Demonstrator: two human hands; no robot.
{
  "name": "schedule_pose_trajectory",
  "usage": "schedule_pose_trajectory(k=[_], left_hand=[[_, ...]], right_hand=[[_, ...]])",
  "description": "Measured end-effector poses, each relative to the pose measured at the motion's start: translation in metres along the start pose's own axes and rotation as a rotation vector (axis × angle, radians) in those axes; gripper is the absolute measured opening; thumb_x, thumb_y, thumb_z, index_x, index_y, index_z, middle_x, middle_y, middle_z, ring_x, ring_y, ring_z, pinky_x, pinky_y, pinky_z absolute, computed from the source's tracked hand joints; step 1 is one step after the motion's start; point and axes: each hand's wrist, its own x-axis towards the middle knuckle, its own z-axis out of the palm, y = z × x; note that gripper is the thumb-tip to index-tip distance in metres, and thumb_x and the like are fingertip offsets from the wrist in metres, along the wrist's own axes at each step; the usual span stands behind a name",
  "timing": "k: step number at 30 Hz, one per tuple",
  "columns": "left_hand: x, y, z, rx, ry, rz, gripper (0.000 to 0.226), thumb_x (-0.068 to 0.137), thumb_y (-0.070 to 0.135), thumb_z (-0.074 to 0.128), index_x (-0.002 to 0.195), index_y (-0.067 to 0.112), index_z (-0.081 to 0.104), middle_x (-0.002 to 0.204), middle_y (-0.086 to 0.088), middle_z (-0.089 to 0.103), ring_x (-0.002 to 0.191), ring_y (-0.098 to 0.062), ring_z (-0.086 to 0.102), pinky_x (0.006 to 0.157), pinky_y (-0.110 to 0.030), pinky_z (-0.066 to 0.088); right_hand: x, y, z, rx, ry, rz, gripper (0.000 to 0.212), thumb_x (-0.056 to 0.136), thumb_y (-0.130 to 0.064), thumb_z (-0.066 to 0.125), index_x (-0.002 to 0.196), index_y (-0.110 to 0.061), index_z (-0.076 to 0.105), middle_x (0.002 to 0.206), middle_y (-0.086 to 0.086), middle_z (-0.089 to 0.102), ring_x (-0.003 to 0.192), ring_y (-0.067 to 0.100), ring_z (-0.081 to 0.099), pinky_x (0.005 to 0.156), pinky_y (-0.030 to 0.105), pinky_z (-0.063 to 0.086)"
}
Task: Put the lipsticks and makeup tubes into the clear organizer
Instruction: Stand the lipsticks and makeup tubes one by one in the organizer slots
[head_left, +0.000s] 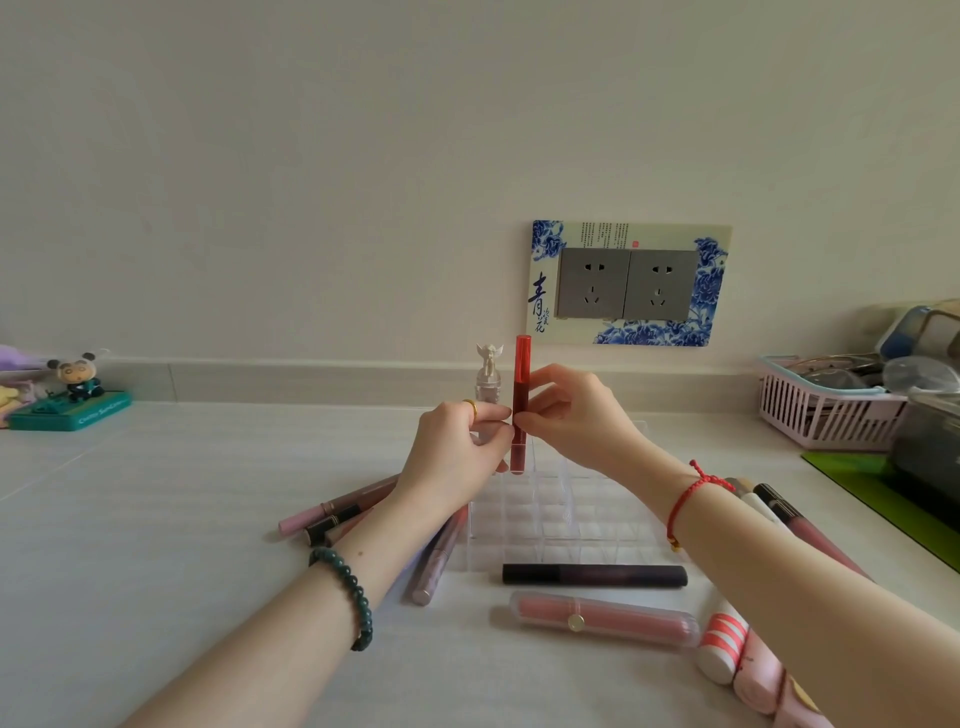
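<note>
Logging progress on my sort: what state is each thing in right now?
red tube, upright in a back cell
left hand, pinches red tube
right hand, pinches red tube
clear organizer, most cells unfilled
black tube, lying flat, not yet stowed
angel-capped bottle, upright

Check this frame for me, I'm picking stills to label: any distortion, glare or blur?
Head view: wide-angle stretch toward the corners; light soft and even, no glare; red tube sharp; organizer barely shows against the pale table; basket at the right edge slightly soft.
</note>
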Motion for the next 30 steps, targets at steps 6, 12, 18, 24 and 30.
schedule_pose_trajectory(k=[6,12,18,24,30], left_hand=[[0.0,-0.002,-0.003,-0.038,0.011,-0.003,0.023,0.086,0.017,0.058,0.107,0.01,0.065,0.088,-0.004,0.068,0.056,-0.008,0.065,0.057,-0.011,0.052],[-0.01,0.005,-0.016,-0.055,0.008,0.06,0.013,0.085,0.019,0.06,0.094,0.015,0.069,0.073,0.002,0.067,0.064,-0.009,0.064,0.055,-0.005,0.044],[-0.045,0.011,-0.031,0.104,-0.205,0.218,0.009,0.081,0.025,0.065,0.086,0.031,0.07,0.074,0.023,0.066,0.074,0.005,0.058,0.063,-0.01,0.044],[-0.064,0.003,-0.026,0.276,-0.237,0.356,0.011,0.079,0.031,0.067,0.089,0.034,0.071,0.079,0.027,0.06,0.091,0.001,0.053,0.073,-0.002,0.036],[-0.075,-0.013,-0.023,0.377,-0.257,0.453,0.019,0.08,0.034,0.06,0.095,0.03,0.071,0.083,0.031,0.057,0.084,0.019,0.048,0.078,-0.001,0.035]], right_hand=[[-0.008,-0.005,-0.015,0.01,0.031,-0.002,0.036,0.077,-0.013,0.07,0.11,-0.018,0.056,0.095,0.003,0.067,0.083,0.014,0.066,0.079,0.03,0.055],[-0.033,-0.017,-0.046,0.042,0.078,-0.086,0.037,0.076,-0.015,0.07,0.11,-0.022,0.055,0.094,-0.004,0.065,0.083,0.008,0.066,0.075,0.02,0.055],[-0.069,-0.017,-0.058,-0.093,-0.111,-0.157,0.024,0.075,-0.011,0.071,0.09,-0.027,0.062,0.081,-0.006,0.069,0.073,0.002,0.066,0.072,0.016,0.055],[-0.09,-0.011,-0.044,-0.31,-0.349,-0.196,0.017,0.079,-0.013,0.067,0.089,-0.027,0.066,0.073,-0.016,0.064,0.071,-0.002,0.062,0.068,0.007,0.048],[-0.098,-0.003,-0.028,-0.474,-0.388,-0.248,0.019,0.083,-0.016,0.062,0.102,-0.021,0.066,0.081,-0.017,0.06,0.071,0.001,0.057,0.071,0.009,0.046]])
